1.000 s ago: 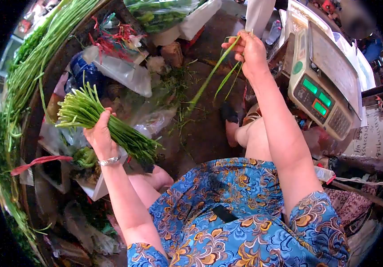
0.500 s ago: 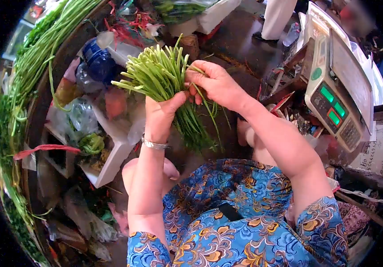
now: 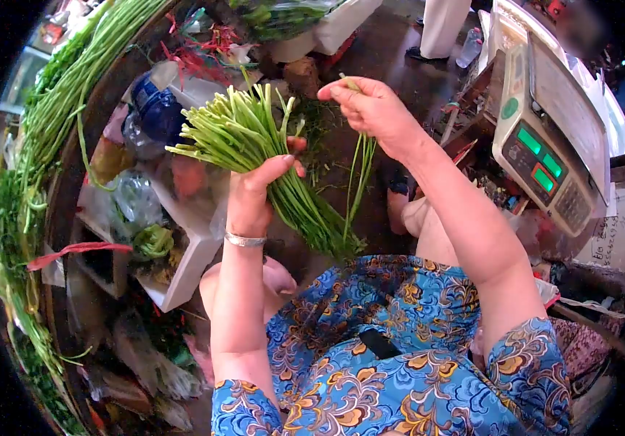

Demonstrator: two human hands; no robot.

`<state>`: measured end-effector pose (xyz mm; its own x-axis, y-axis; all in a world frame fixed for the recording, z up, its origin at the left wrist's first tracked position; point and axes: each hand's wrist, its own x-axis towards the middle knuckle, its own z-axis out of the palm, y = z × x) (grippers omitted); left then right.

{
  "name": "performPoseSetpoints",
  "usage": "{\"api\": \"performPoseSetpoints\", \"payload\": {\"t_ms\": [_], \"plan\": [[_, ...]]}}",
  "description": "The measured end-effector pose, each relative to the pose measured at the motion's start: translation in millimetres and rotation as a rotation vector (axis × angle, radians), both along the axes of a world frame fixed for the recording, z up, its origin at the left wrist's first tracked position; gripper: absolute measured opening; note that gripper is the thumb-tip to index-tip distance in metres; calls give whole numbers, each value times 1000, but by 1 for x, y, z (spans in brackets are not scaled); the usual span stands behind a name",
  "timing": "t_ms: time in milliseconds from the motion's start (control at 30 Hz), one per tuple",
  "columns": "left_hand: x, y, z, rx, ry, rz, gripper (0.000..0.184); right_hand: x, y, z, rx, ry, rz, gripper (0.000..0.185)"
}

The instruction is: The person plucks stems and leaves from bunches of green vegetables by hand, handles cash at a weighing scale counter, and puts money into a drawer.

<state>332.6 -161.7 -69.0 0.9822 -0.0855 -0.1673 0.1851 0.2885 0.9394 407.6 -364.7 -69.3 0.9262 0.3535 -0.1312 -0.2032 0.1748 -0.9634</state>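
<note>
My left hand (image 3: 258,190) is wrapped round a thick bunch of green stems (image 3: 234,131), cut ends up and to the left, leafy tips hanging down to the right. Above and to the right of the bunch, my right hand (image 3: 371,112) pinches a few thin green stems (image 3: 360,174). They hang below the fingers, and their lower ends come close to the bunch's leafy tips. A short end sticks out above the pinch.
At the right stands a scale (image 3: 541,156) with green lit digits. Long green stems (image 3: 73,94) lie along the curved left ledge. A white foam box (image 3: 182,272), plastic bags and a blue container (image 3: 156,102) are at the left. Another person's leg (image 3: 443,29) shows at the top.
The bunch has moved right and nearer the middle since the first frame. My right hand came to the bunch, then drew away up and to the right with thin stems in its fingers.
</note>
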Motion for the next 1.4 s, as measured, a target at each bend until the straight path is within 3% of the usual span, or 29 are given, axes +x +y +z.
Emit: {"api": "performPoseSetpoints", "payload": {"t_ms": [200, 333, 500, 533, 633, 700, 833, 900, 1000, 1100, 1133, 1167, 1233, 1300, 1400], "plan": [[-2, -6, -5, 21, 27, -78, 36, -9, 17, 0, -22, 62, 244, 19], [1, -7, -11, 55, 70, -42, 32, -10, 25, -3, 157, 37, 176, 15], [0, -5, -8, 28, 42, 9, 30, 8, 16, -12, -15, -70, 11, 19], [0, -5, -5, 31, 60, 12, 30, 13, 21, -20, -188, -275, -83, 22], [-2, -4, -8, 13, 31, 41, 30, 20, 13, -34, -326, -394, -182, 24], [-4, -3, -5, 17, 25, 51, 31, 28, 7, -33, -234, -422, -278, 25], [-6, 4, -5, -7, 55, 81, 32, 39, -13, -23, -387, -440, -471, 28], [-7, 8, -7, -59, 59, 94, 33, 33, -16, -15, -475, -462, -481, 33], [-6, 12, -11, -110, 74, 112, 35, 21, -9, -17, -723, -463, -266, 46], [-6, 11, -11, -103, 101, 120, 36, 10, 7, -21, -408, -310, -38, 46], [-5, 10, -11, -94, 115, 107, 35, 4, 11, -13, -193, -198, 98, 50], [-5, 8, -10, -83, 128, 95, 34, 0, 11, -4, -78, -37, 253, 38], [-6, 1, -7, -91, 150, 105, 36, -4, 20, -8, 133, 82, 312, 24], [-5, -7, -8, -60, 107, 154, 36, 1, 19, -9, 149, 94, 268, 21], [-1, -2, -13, -105, 117, 55, 36, 9, 20, -10, 94, -37, 100, 30]]}}
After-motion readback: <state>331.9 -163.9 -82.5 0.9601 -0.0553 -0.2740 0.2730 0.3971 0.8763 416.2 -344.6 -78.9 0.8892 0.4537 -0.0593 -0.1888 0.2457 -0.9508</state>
